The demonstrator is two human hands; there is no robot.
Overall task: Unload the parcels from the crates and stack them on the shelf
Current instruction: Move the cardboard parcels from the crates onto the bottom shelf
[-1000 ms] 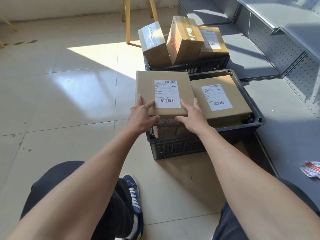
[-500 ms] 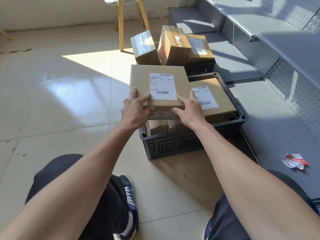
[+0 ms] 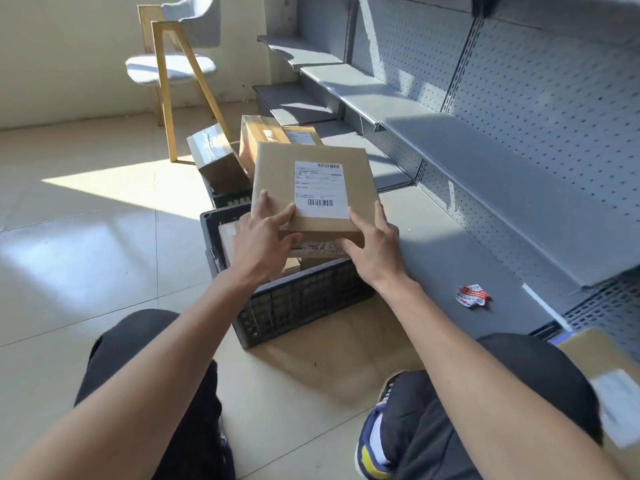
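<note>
Gripping the near corners of a labelled parcel (image 3: pixel 313 188), the left hand (image 3: pixel 261 242) and right hand (image 3: pixel 375 247) hold it above the black crate (image 3: pixel 298 303), beside the grey shelf (image 3: pixel 460 258).

Tiled floor (image 3: pixel 86 258) carries a black crate (image 3: pixel 304 303) directly below the fingers (image 3: pixel 273 220), a second crate (image 3: pixel 230 199) beyond them, and a chair (image 3: pixel 176 64) farther off. Grey bottom shelf (image 3: pixel 450 258), right of the fingers, bears one crumpled red-and-white wrapper (image 3: pixel 471 296)
</note>
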